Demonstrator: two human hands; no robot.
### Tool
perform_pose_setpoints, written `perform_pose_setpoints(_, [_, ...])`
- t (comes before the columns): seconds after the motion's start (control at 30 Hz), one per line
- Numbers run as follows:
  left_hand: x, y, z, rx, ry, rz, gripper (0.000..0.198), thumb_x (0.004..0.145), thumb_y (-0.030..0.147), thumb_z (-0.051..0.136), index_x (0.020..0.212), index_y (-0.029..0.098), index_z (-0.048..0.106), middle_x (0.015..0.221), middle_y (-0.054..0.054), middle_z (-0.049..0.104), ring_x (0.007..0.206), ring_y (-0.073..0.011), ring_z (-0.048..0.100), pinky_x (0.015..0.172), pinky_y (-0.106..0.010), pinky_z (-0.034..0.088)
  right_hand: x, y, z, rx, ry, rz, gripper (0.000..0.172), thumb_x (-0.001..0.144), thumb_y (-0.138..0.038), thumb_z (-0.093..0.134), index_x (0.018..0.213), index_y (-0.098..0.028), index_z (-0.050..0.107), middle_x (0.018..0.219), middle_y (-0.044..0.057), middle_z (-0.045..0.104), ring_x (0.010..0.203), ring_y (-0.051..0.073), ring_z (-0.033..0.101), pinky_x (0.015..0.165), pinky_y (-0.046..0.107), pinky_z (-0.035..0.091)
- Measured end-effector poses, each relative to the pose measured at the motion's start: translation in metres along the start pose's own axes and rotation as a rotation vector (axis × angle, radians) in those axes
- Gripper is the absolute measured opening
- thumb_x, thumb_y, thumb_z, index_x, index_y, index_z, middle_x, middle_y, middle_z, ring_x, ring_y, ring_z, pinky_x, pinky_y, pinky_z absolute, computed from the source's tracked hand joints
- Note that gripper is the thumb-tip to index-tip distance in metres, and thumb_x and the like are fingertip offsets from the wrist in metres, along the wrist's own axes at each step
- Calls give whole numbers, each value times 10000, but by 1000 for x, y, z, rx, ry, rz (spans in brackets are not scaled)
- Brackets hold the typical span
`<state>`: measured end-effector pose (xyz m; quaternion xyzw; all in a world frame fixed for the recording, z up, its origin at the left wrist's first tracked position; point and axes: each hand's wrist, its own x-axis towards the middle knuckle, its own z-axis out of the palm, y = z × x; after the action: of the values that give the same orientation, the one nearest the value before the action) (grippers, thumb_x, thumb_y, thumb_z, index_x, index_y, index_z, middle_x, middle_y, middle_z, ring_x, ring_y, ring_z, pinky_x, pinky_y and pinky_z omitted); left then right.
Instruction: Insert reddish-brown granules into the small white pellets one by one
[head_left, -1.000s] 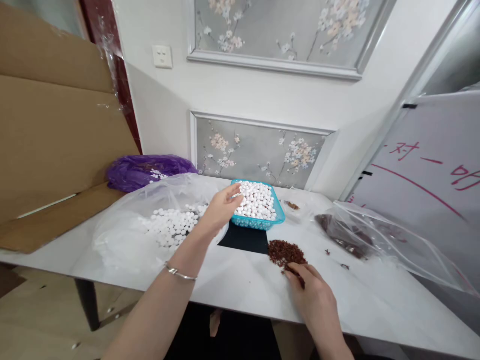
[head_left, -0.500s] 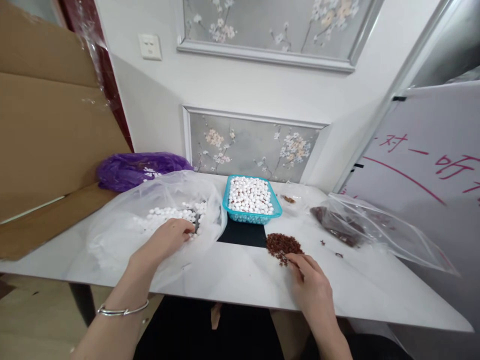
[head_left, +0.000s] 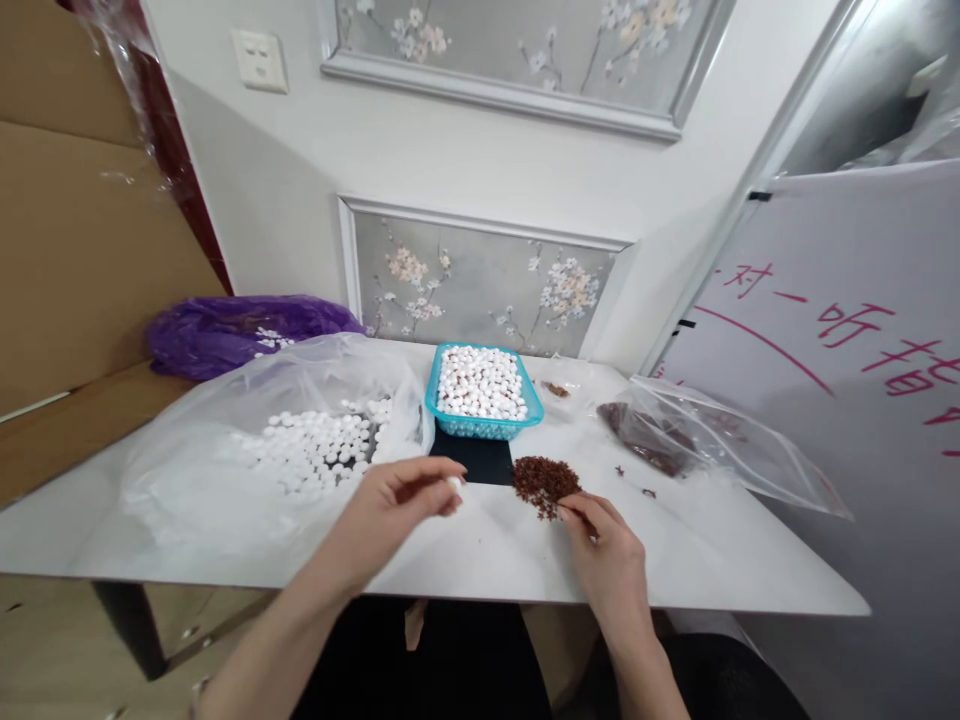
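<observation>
Between the thumb and fingers of my left hand (head_left: 401,500) is a small white ball (head_left: 454,484), held above the white table just left of the brown pile. My right hand (head_left: 611,550) is closed in a pinch at the near right edge of a pile of small reddish-brown star-shaped pieces (head_left: 541,480); what its fingertips hold, if anything, is too small to make out. Left of my hands, many loose white balls (head_left: 300,445) lie in an open clear plastic bag (head_left: 180,505). A blue basket (head_left: 487,431) behind the pile is filled with white balls and some brown pieces.
A black mat (head_left: 487,462) lies partly under the basket. A zip bag of brown pieces (head_left: 652,440) lies at right, with a few stray pieces near it. A purple bag (head_left: 202,335) and cardboard (head_left: 75,250) are at left; a panelled wall stands behind and a whiteboard (head_left: 825,270) at right.
My left hand has come out of the clear bag and moved right, with a white ball in its fingers. The right hand stays at the pile's edge. The view has shifted slightly.
</observation>
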<state>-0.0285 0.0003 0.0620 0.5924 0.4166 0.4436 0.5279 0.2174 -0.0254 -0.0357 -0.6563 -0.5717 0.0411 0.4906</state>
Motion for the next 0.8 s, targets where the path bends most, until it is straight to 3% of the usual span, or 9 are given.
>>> perform_pose_setpoints(0.13, [-1, -32, 32, -313, -89, -165, 190, 675, 285, 725, 819, 167, 692, 786, -28, 649, 718, -157, 624, 759, -306, 503, 0, 1, -1, 69, 14, 71, 174, 800, -341, 554, 843, -195, 638, 813, 47, 671, 702, 195, 603, 684, 306, 474])
perform_pose_setpoints(0.23, [1, -45, 38, -448, -120, -272, 180, 666, 271, 744, 792, 152, 693, 770, -25, 640, 735, -128, 609, 790, -264, 484, -1, 0, -6, 173, 40, 174, 201, 784, -375, 586, 836, -186, 632, 789, 43, 666, 694, 191, 598, 641, 285, 473])
perform_pose_setpoints(0.33, [1, -49, 36, -543, -132, -349, 193, 676, 258, 743, 825, 140, 709, 817, -43, 655, 749, -109, 600, 794, -226, 471, -3, -10, -11, 318, -20, 267, 219, 783, -383, 604, 850, -178, 645, 725, 29, 647, 648, 171, 577, 612, 271, 473])
perform_pose_setpoints(0.43, [2, -52, 33, -588, -139, -358, 184, 691, 245, 736, 837, 134, 716, 837, -48, 659, 717, -81, 581, 747, -183, 469, -8, -30, -11, 518, -175, 282, 182, 796, -342, 610, 862, -174, 641, 666, 12, 624, 632, 158, 579, 643, 282, 489])
perform_pose_setpoints(0.57, [1, -53, 31, -609, -153, -341, 155, 713, 224, 719, 839, 135, 706, 852, -41, 648, 712, -70, 576, 725, -168, 472, -14, -58, -1, 778, -343, 269, 155, 822, -313, 593, 880, -171, 612, 748, 35, 645, 683, 164, 617, 678, 311, 528])
perform_pose_setpoints(0.8, [0, -55, 29, -702, -176, -296, 124, 746, 177, 686, 863, 138, 682, 799, -27, 652, 698, -71, 596, 722, -175, 482, -18, -75, 11, 874, -408, 273, 161, 825, -307, 594, 873, -164, 649, 731, 36, 649, 660, 152, 615, 654, 298, 536])
